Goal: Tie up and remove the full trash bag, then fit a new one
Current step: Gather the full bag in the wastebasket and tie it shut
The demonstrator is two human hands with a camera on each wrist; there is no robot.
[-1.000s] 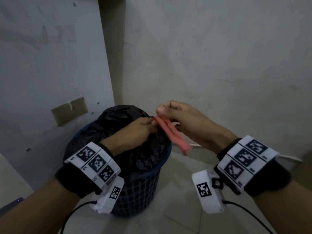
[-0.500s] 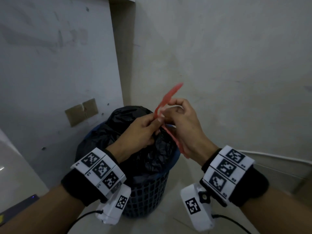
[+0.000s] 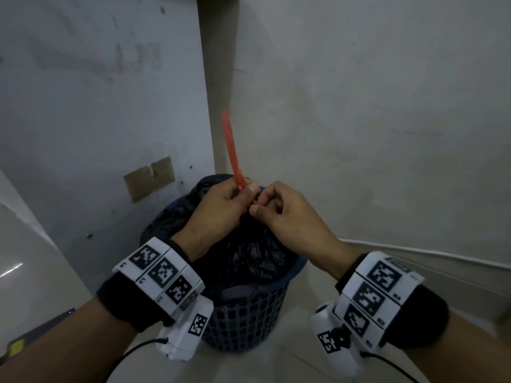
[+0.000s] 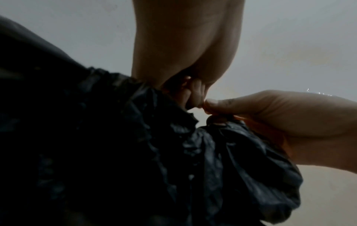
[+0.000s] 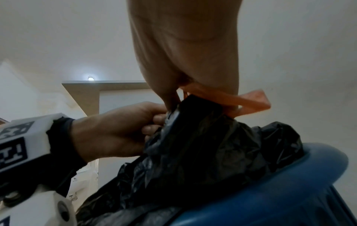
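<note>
Nearest, wrist bands with printed markers (image 3: 163,272) ring both forearms. The blue mesh bin (image 3: 249,319) stands on the floor in a wall corner, walls close behind and left. The black trash bag (image 3: 249,252) fills the bin, neck gathered. Left hand (image 3: 218,208) grip pinches the red tie strip (image 3: 231,150), which projects upward. Right hand (image 3: 287,214) grip is curled, pinching at the neck.

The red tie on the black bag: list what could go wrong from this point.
1. The left hand and right hand pinch the red tie only at the fingertips; it could slip before the knot is tight.
2. The black bag is thin and crumpled at its gathered neck; a hard pull might tear it.
3. The bag sits in the blue basket, which looks light; pulling upward may tip it.
</note>
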